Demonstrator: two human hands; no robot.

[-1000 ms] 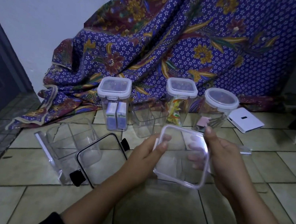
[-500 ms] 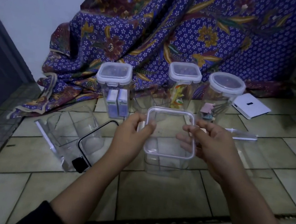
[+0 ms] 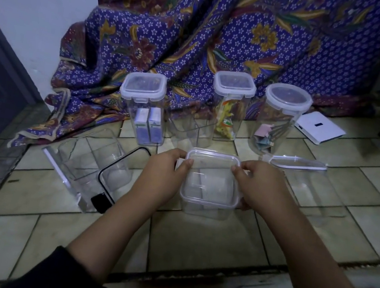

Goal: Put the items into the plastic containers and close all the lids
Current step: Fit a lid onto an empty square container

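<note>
- The square container (image 3: 206, 211) stands on the tiled floor (image 3: 193, 245) right in front of the person, with the clear lid (image 3: 211, 176) lying flat over its mouth
- The left hand (image 3: 162, 176) is at nine o'clock of the lid: thumb laid on the rim near the far left corner, fingers curled under the edge, pinching it
- The right hand (image 3: 261, 189) mirrors it at three o'clock, thumb on the far right corner and fingers curled down the side, gripping lid and wall together
- At eleven o'clock stands a lidded container with two small boxes (image 3: 143, 112); at twelve an open empty tub (image 3: 191, 129), and behind it a tall lidded one with colourful packets (image 3: 230, 105)
- At one o'clock, a round lidded jar (image 3: 283, 113), with a loose lid (image 3: 297, 162) on the floor just in front of it
- At nine o'clock, past the left hand, a black-rimmed lid (image 3: 118, 172) leans on toppled clear tubs (image 3: 83, 160)
- A patterned cloth (image 3: 224, 38) hangs behind everything
</note>
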